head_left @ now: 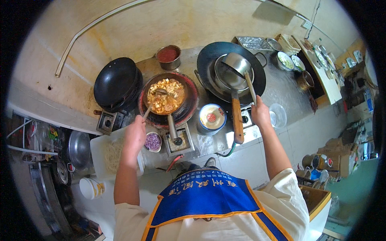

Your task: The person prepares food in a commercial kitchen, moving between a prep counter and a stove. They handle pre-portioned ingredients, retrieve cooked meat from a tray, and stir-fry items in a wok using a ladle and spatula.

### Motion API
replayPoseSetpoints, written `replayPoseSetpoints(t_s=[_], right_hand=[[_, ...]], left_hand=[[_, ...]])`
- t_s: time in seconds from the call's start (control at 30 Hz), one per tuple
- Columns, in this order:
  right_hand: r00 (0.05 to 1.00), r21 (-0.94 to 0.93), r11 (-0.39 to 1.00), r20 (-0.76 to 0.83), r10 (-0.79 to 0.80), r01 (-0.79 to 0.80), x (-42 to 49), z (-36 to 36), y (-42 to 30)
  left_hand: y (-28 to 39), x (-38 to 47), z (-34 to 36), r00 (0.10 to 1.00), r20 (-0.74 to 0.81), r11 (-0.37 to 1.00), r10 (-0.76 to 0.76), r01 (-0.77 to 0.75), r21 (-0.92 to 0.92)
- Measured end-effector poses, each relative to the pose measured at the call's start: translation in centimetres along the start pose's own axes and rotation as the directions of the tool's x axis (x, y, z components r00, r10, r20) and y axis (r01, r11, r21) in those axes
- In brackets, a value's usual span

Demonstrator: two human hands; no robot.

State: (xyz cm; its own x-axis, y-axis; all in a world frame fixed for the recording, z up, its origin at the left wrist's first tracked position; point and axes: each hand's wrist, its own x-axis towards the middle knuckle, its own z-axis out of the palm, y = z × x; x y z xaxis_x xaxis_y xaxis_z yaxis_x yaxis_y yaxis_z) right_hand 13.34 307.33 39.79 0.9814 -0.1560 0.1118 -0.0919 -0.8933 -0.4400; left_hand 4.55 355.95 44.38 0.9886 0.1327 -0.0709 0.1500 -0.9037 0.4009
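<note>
My left hand (135,132) is closed on the handle of a ladle (161,91), whose bowl rests in a pan of diced food in reddish sauce (169,101). That pan, with its metal handle (172,126) towards me, sits over a red-rimmed wok (193,99) on a burner. My right hand (261,112) grips the pale handle of a deep metal scoop (238,62), tilted over a metal pan (221,81) inside a large dark wok (208,54). The inner pan's wooden handle (237,123) points towards me. Between the woks, near the front edge, stands a patterned enamel container (212,117).
Black woks (116,84) stand at the left; a pot of red sauce (169,57) is behind. Chopped purple onion (153,141) and a tub of noodles (102,156) are near my left forearm. A clear plastic bowl (279,116) and food bowls (285,61) are at the right.
</note>
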Motion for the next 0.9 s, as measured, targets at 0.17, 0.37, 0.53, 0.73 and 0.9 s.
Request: replayPoseSetpoints(t_s=[0.17,0.37,0.53,0.73,0.9], right_hand=[[1.000,-0.005,1.000,-0.024,0.004,-0.004,0.2,0.2,0.5],[1.000,0.036,0.999,-0.017,0.001,0.000,0.5,0.3,0.7],[0.999,0.038,0.998,0.002,0.048,-0.048,0.5,0.5,0.5],[0.999,0.058,0.997,0.026,0.040,-0.042,0.3,0.7,0.5],[0.998,0.079,0.995,0.027,0.053,-0.055,0.0,0.5,0.2]], left_hand=[[-0.1,-0.3,0.0,0.999,0.031,1.000,0.013,-0.013,-0.006],[0.1,1.3,3.1,0.998,-0.056,0.997,-0.033,0.029,-0.071],[-0.3,1.9,3.4,0.992,-0.110,0.995,-0.054,0.044,-0.093],[-0.7,0.9,2.5,0.987,-0.091,0.978,-0.129,0.112,-0.177],[-0.8,0.8,1.9,0.990,0.012,0.983,-0.143,0.144,-0.113]])
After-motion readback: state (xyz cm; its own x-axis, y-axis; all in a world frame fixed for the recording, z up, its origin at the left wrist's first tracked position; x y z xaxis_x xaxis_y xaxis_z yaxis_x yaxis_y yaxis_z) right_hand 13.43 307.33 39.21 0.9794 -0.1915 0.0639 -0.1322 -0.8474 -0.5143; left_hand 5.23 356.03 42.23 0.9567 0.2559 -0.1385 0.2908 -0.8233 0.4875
